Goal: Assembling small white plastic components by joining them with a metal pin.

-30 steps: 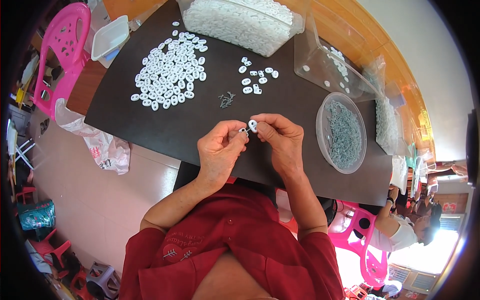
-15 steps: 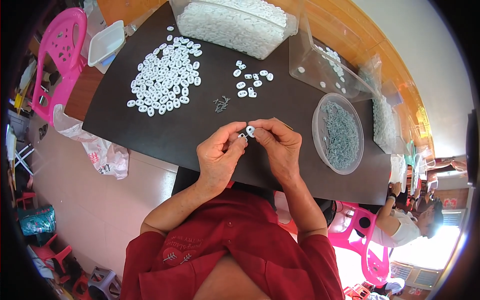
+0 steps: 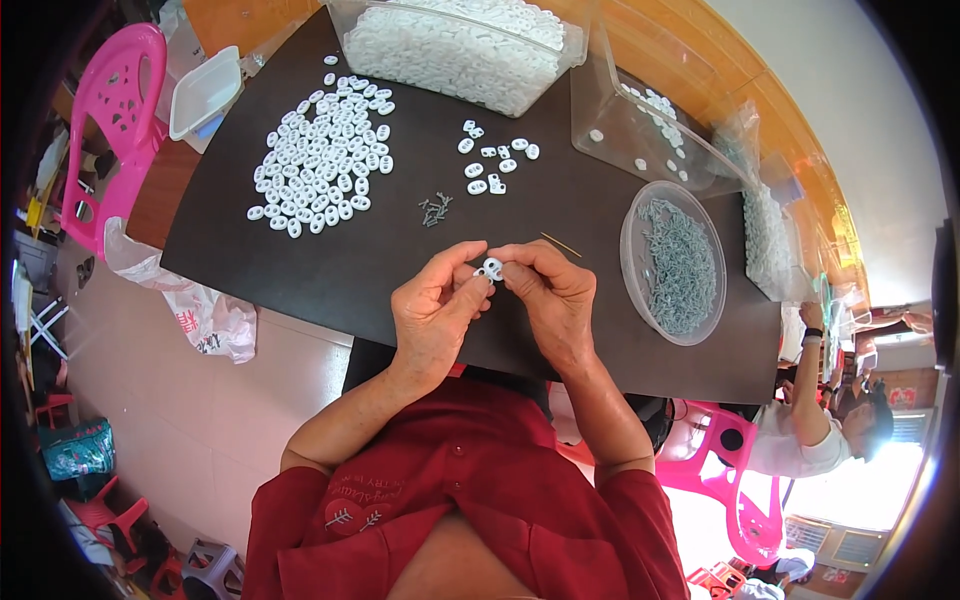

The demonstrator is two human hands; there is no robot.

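Small white plastic pieces with holes (image 3: 493, 268) are pinched between my two hands over the near part of the dark table. My left hand (image 3: 437, 305) is closed on one piece, thumb against fingertips. My right hand (image 3: 553, 297) grips the other piece between thumb and forefinger. The two pieces touch or overlap; fingers hide how they join. Beyond my hands lie a little heap of grey screws (image 3: 436, 209) and a loose group of white pieces (image 3: 497, 184). A large pile of white two-holed oval pieces (image 3: 320, 160) spreads on the left.
To the right stands a round clear tub (image 3: 630, 270) of grey screws, with a thin yellow stick (image 3: 561, 245) near it. Clear bins (image 3: 575, 50) of white pieces line the far edge. A co-worker (image 3: 800, 435) sits at the right by a pink chair (image 3: 735, 440).
The two white pieces between my fingers have come closer together. My right hand has shifted slightly left, baring more of the yellow stick. The co-worker's arm has risen.
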